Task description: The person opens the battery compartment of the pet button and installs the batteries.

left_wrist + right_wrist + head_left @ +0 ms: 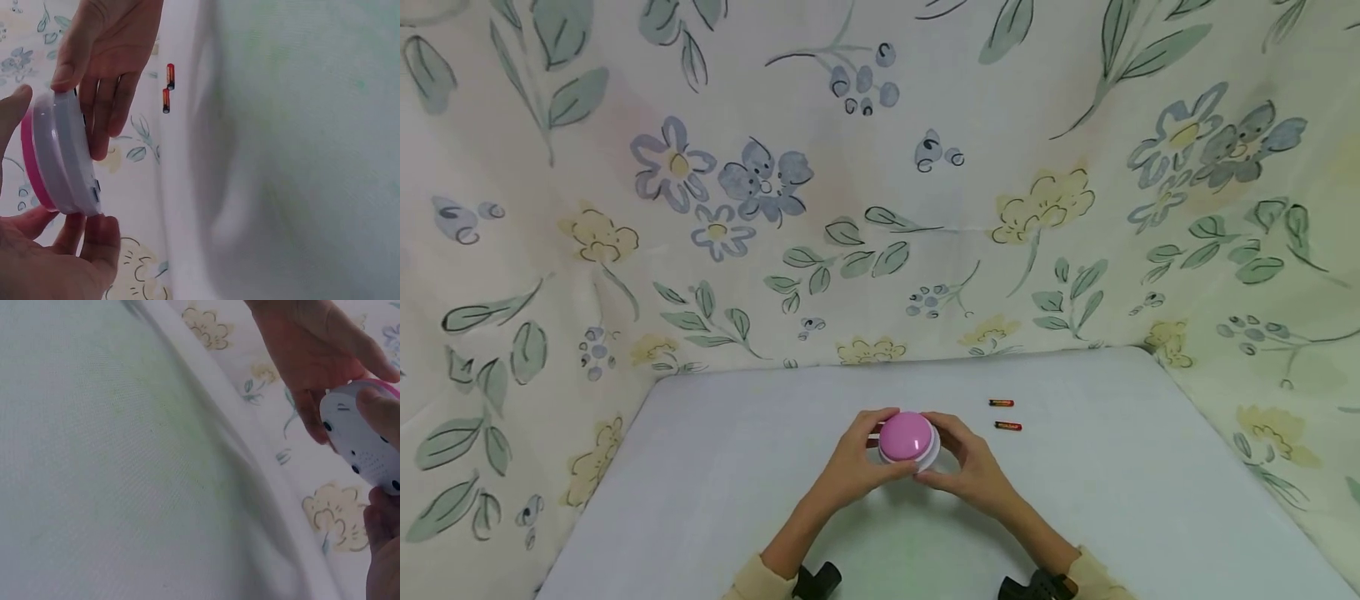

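Note:
Both hands hold a round push button with a pink dome and a white base [905, 436] above the table. My left hand [856, 465] grips its left side, thumb at the near edge and fingers round the far side. From the right, my right hand [976, 475] grips it in the same way. The left wrist view shows the button [56, 156] edge-on between the hands. In the right wrist view, the white underside [359, 447] has small dark feet and a patch of tiny holes.
Two small red-and-black batteries, one battery [1001, 403] behind the other battery [1008, 426], lie on the table to the right of the hands. A white cloth covers the table [737, 442]. Floral fabric [865, 183] hangs behind it and at the sides.

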`<state>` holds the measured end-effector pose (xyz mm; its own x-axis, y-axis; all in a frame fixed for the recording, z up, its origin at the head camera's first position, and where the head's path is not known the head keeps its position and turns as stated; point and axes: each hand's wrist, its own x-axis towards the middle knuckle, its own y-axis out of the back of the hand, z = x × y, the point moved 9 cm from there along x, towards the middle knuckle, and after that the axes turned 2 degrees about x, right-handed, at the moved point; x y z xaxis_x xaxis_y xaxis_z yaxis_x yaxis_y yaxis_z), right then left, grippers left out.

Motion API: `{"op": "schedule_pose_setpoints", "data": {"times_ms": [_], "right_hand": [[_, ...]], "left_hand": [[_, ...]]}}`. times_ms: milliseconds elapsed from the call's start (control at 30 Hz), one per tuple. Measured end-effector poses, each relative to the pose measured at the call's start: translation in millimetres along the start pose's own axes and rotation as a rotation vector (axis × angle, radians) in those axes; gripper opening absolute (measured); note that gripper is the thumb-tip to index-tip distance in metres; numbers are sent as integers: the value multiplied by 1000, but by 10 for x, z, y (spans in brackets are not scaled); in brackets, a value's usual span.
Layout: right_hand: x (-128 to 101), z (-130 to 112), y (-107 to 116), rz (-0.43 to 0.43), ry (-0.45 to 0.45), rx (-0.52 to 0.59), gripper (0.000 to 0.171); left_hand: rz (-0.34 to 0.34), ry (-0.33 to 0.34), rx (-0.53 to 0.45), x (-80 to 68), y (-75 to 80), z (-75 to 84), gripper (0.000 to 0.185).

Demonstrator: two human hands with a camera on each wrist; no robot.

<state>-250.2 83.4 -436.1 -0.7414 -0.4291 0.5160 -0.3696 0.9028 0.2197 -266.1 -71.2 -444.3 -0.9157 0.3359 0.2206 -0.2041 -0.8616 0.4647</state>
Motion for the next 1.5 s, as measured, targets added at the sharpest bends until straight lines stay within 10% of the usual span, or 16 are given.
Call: {"op": "schedule_pose_setpoints", "data": {"times_ms": [1500], "right_hand": [[-96, 284, -23, -23, -2, 101, 91]], "left_hand": [[-67, -6, -149, -45, -49, -5, 66]]}}
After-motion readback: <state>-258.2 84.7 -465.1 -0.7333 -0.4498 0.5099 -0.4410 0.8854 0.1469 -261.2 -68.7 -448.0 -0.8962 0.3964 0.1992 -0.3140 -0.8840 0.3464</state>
